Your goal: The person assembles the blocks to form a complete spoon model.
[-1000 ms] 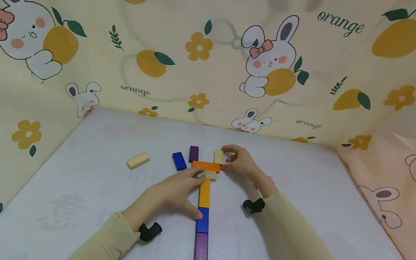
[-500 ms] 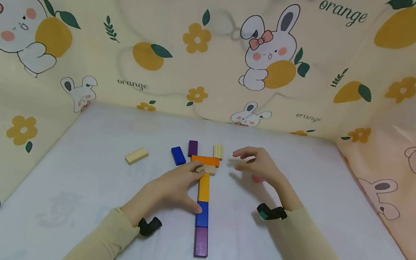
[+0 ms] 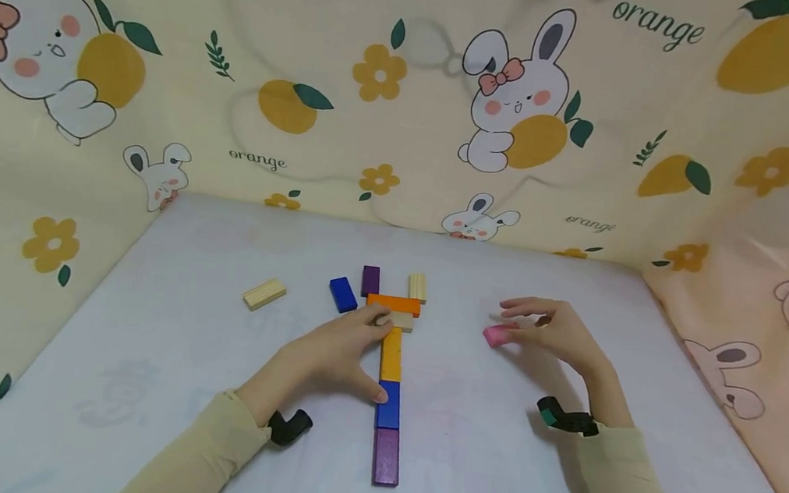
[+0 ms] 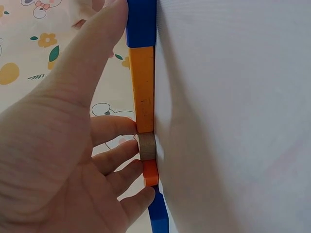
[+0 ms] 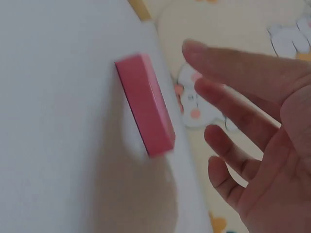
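Observation:
A row of blocks runs away from me: a purple block (image 3: 386, 457), a blue block (image 3: 389, 409) and a yellow block (image 3: 391, 356). Beyond them lie a natural wood block (image 3: 403, 322) and an orange block (image 3: 393, 304), both crosswise. My left hand (image 3: 329, 354) rests on the row, thumb at the blue block and fingertips touching the wooden and orange ones, as the left wrist view shows. My right hand (image 3: 559, 335) hovers at a pink block (image 5: 146, 107) on the right. In the right wrist view its loosely bent fingers (image 5: 238, 116) stand apart from that block.
Behind the orange block stand a small purple block (image 3: 371, 280) on the left and a ridged pale wooden block (image 3: 417, 288) on the right. A loose blue block (image 3: 343, 294) and another ridged wooden block (image 3: 264, 295) lie farther left. A printed cloth (image 3: 403, 145) walls the table.
My right hand has let go of the ridged wooden block behind the orange one and moved right to the pink block. My left hand has stayed on the row.

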A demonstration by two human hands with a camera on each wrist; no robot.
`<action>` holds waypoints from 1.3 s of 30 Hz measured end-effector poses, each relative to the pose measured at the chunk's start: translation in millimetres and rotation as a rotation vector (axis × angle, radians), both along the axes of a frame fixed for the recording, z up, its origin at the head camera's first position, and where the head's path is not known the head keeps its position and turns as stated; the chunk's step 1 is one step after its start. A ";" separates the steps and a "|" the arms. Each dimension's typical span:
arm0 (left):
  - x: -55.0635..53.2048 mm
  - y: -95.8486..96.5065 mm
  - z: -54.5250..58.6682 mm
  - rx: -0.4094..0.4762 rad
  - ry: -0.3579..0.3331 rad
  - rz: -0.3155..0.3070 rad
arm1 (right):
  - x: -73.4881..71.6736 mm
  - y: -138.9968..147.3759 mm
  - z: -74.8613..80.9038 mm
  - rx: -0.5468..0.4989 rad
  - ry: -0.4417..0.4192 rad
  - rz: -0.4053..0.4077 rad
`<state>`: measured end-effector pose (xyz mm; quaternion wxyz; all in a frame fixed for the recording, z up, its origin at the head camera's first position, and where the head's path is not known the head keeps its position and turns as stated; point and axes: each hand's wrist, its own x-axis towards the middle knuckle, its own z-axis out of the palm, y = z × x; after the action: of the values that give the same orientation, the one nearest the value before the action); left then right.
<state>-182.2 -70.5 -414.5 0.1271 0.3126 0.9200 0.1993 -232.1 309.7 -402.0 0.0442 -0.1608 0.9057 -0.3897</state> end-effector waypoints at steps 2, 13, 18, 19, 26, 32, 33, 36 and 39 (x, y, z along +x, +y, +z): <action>-0.9 1.4 -0.6 0.000 0.005 -0.002 | -0.9 9.6 -1.6 -0.009 -0.009 -0.001; 0.3 2.5 -0.6 0.000 -0.013 0.012 | -7.3 38.1 -15.1 -0.018 -0.132 -0.026; 0.3 2.4 1.1 -0.007 -0.011 0.018 | -10.0 39.1 -18.5 -0.016 -0.152 -0.015; 0.3 2.3 1.5 -0.009 -0.010 0.017 | -10.2 38.8 -18.7 -0.019 -0.154 -0.013; -0.1 2.7 3.3 -0.008 -0.012 0.011 | -11.2 36.5 -21.2 -0.027 -0.159 0.000; 0.1 2.8 3.5 -0.007 -0.021 0.016 | -12.6 33.2 -25.5 -0.029 -0.139 0.025; 0.1 2.9 3.2 -0.004 -0.022 0.017 | -12.5 32.8 -26.1 -0.035 -0.139 0.027; 0.2 3.0 1.6 -0.001 -0.025 0.016 | -11.7 31.9 -27.2 -0.039 -0.137 0.027; 0.5 2.8 0.6 -0.001 -0.019 0.014 | -10.8 31.2 -27.8 -0.043 -0.140 0.016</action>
<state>-181.7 -67.8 -414.0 0.1344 0.3043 0.9211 0.2024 -242.9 340.9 -429.8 0.1070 -0.1412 0.8906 -0.4188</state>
